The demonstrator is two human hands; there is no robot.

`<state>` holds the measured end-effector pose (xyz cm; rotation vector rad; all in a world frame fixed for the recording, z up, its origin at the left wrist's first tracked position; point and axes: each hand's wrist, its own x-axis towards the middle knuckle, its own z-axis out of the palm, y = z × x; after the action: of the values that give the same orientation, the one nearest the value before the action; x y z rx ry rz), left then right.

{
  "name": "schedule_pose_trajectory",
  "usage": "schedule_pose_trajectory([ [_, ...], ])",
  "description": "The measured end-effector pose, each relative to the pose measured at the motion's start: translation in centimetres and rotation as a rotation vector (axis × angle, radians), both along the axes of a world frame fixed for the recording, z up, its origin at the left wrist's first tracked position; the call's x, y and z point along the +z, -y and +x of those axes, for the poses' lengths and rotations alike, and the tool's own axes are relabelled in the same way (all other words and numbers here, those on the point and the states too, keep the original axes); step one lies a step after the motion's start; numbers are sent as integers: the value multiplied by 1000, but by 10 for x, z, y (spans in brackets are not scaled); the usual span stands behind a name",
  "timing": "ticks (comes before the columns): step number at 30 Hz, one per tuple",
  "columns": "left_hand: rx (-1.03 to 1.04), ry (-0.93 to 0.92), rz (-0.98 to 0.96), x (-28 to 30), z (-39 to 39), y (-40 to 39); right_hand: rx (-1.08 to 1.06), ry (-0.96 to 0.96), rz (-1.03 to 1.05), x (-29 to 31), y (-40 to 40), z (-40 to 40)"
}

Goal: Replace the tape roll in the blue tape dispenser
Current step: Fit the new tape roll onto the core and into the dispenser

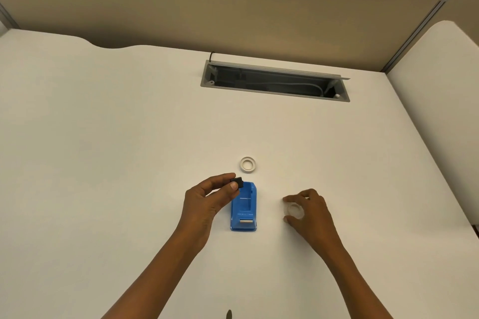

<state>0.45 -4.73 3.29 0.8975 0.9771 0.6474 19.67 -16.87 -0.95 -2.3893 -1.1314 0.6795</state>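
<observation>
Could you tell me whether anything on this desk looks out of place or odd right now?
Only what the job explains: the blue tape dispenser has no roll, its black hub is pinched in the left hand, and a white ring lies loose beyond it.

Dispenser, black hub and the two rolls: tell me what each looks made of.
Dispenser: blue moulded plastic, slight sheen; the cutter strip near its front looks metallic.
Black hub, pinched in the left hand: matte, probably plastic.
Far roll: white, opaque, possibly a bare paper or plastic core; cannot tell.
Roll in the right hand: clear, glossy tape, almost see-through.
</observation>
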Motion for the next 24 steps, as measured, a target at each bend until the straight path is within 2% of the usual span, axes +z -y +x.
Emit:
schedule_pose_trajectory([
  [2,-30,-21,15,2,0,3,-63,-162,107,10,1,-1],
  [5,-100,-9,27,5,1,10,-148,-515,270,36,0,-7],
  [8,-145,-3,41,7,4,18,-113,-704,353,57,-3,-16],
  [17,-203,34,15,16,6,21,38,-765,348,77,-10,-31],
  [24,-147,-51,27,16,5,24,67,-718,330,77,-11,-33],
])
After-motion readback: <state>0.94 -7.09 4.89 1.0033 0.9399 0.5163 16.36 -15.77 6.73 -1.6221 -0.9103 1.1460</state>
